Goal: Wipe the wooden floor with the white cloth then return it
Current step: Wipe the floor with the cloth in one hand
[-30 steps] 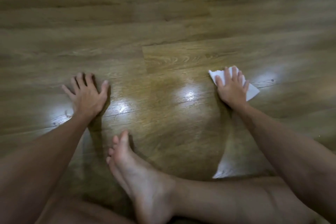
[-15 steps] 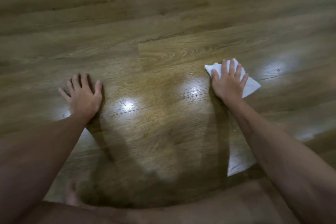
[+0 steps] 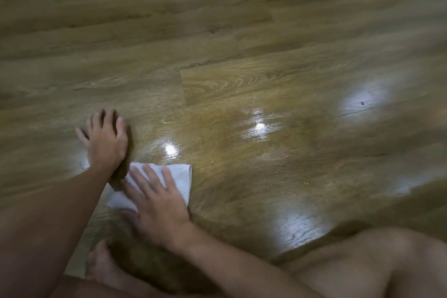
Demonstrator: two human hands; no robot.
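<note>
One wooden floor (image 3: 242, 84), glossy planks with several light glares, far edges blurred. Two bare legs, cut off at the lower edge; one foot (image 3: 101, 266) partly shadowed. Right hand (image 3: 157, 203), flat, fingers spread, pressing the white cloth (image 3: 180, 178), largely hidden beneath it. Left hand (image 3: 106, 140), flat and spread on bare floor, just beside the cloth's upper-left corner.

Cloth (image 3: 180, 176) under right hand (image 3: 158, 205), beside left hand (image 3: 106, 140)
</note>
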